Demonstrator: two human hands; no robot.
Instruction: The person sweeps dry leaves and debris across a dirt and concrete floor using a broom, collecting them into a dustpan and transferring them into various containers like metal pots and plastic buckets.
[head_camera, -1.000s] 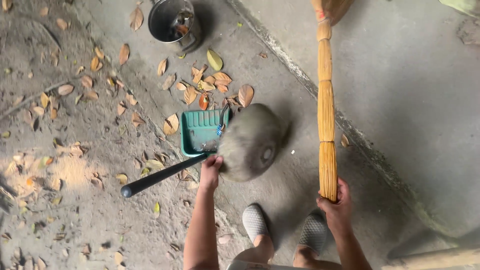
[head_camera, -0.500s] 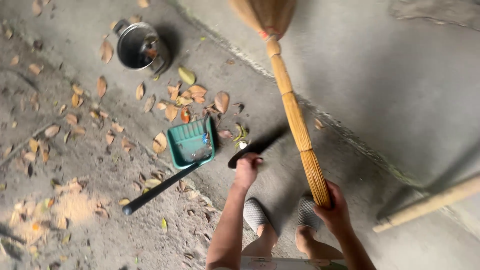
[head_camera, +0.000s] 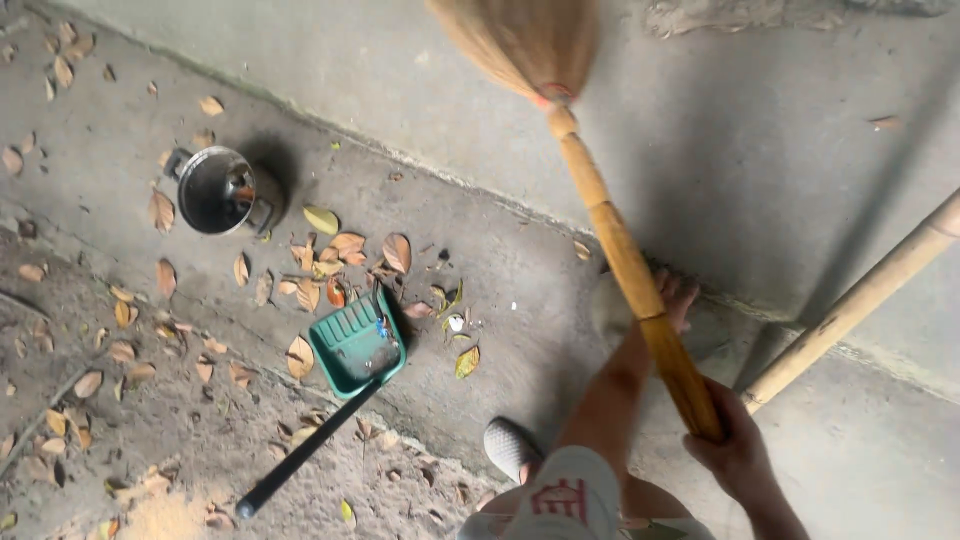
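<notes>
My right hand (head_camera: 735, 450) grips the lower end of a straw broom's yellow-wrapped handle (head_camera: 620, 255). The broom slants up to its bristle head (head_camera: 525, 40) against the concrete wall. My left hand (head_camera: 678, 290) reaches out to the foot of the wall, fingers spread, partly behind the broom handle. A pale blurred shape (head_camera: 608, 312) lies just left of that hand; I cannot tell what it is. A green dustpan (head_camera: 355, 345) with a long black handle (head_camera: 300, 455) lies on the ground, apart from both hands.
A metal pot (head_camera: 215, 190) stands at the left near the wall. Dry leaves (head_camera: 340, 250) are scattered around the dustpan and over the dirt (head_camera: 120, 400). A bamboo pole (head_camera: 850, 310) leans at the right. My grey shoe (head_camera: 510, 445) is below.
My left hand let go of the dustpan handle, carried a grey rounded thing right and now reaches the wall's foot. The view swung right; the broom tilted further left.
</notes>
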